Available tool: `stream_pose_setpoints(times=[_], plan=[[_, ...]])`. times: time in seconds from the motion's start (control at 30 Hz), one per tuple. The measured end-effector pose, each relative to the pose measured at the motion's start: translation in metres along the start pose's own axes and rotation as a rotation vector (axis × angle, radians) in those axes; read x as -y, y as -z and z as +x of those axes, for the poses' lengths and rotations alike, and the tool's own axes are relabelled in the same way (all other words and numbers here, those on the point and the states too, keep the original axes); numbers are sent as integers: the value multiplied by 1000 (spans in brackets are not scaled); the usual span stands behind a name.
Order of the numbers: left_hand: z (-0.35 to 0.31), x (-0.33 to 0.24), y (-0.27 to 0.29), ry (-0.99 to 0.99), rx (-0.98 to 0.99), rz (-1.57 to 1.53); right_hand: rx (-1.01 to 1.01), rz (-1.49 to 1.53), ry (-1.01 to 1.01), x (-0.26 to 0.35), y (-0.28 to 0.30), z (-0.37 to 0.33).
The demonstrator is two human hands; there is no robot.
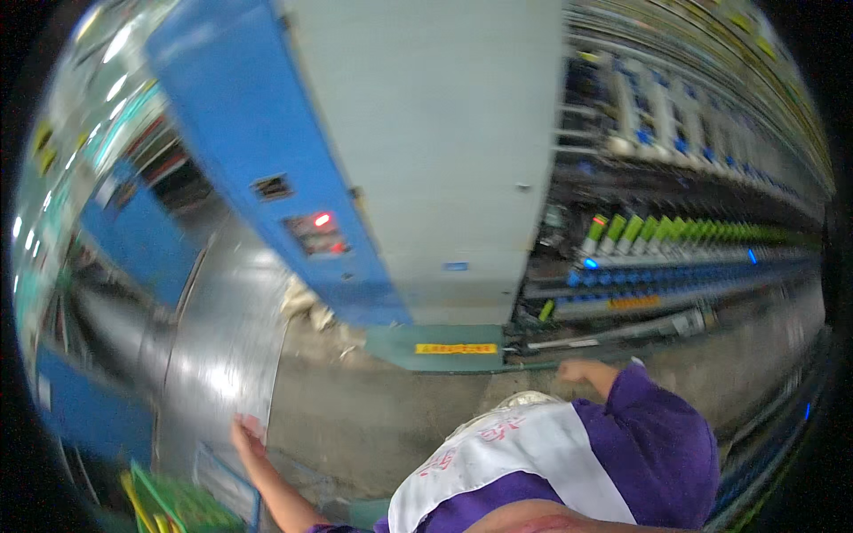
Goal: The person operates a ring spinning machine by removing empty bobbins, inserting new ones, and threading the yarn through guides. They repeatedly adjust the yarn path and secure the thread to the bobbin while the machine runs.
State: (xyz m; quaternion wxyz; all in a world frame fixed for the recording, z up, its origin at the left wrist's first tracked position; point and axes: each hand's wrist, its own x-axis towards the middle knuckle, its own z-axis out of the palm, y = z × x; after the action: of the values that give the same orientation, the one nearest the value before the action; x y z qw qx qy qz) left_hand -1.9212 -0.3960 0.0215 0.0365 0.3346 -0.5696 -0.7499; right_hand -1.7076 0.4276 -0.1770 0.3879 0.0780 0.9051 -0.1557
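My left hand (249, 430) hangs out to the left over the shiny metal floor plate (213, 355). Motion smears its fingers, and no object shows plainly in it. Nearer the machines, my right hand (581, 369) is held out in front of my purple sleeve. It looks loosely curled, but blur hides the fingers and anything they may hold. The closest thing beyond it is the low green base (391, 346) of a tall grey and blue machine cabinet (435, 160). Neither hand visibly touches anything.
Right of the cabinet runs a long spinning frame (675, 240) with a row of green-topped bobbins. Pale cloth or fibre (304, 302) lies at the cabinet's foot. Blue cabinets (142, 231) line the left side. A green basket (191, 506) stands at lower left.
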Motion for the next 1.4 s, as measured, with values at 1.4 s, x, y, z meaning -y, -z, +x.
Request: stream_pose_setpoints(times=[1.4], plan=[[-1212, 1, -1020, -953, 1878, -585, -1359, 1302, -4, -483, 70, -423]])
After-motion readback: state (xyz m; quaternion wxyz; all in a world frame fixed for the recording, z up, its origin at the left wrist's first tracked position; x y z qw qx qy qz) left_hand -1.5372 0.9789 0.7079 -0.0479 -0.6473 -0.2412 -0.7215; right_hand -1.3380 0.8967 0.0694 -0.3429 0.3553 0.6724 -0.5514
